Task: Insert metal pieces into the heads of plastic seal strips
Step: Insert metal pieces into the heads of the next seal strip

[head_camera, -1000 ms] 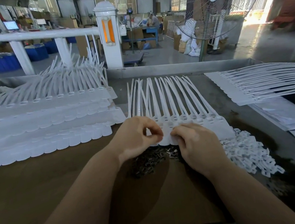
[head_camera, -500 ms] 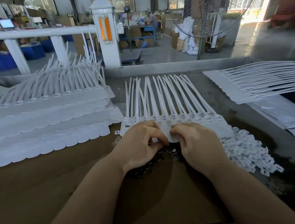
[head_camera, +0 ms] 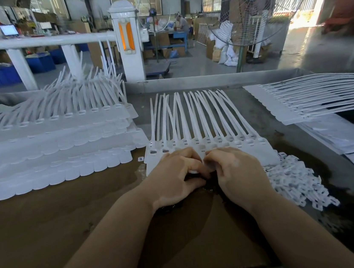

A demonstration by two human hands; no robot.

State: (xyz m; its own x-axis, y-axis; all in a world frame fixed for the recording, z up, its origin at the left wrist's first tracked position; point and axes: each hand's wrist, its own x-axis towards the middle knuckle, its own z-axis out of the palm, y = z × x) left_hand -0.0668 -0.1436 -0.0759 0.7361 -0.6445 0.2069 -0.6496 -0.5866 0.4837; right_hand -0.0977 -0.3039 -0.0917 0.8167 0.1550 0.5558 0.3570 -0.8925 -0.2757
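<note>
While both my hands work low at the near edge of the sheet, I log the counter (head_camera: 48, 216) from left to right. Far left: stacked sheets of seal strips (head_camera: 57, 144), heads toward me, tails curling up; whether their heads are filled I cannot tell. Centre: the working sheet of seal strips (head_camera: 204, 130), tails fanned away from me, heads in a row just beyond my knuckles. The two leftmost heads show a dark glint, so I judge those filled; the heads to the right look pale, likely still to do. My left hand (head_camera: 175, 178) has its fingers curled down, tips meeting those of my right hand (head_camera: 237, 175) over the dark pile of metal pieces (head_camera: 211, 187), mostly hidden under them. Both grips are narrow and pinched; whether a piece is held in either, I cannot tell. Right of my hand: a heap of small white plastic parts (head_camera: 293, 184). Far right: another sheet of strips (head_camera: 314, 99), lying sideways. Judgement: early in this sheet, most heads remaining.
</note>
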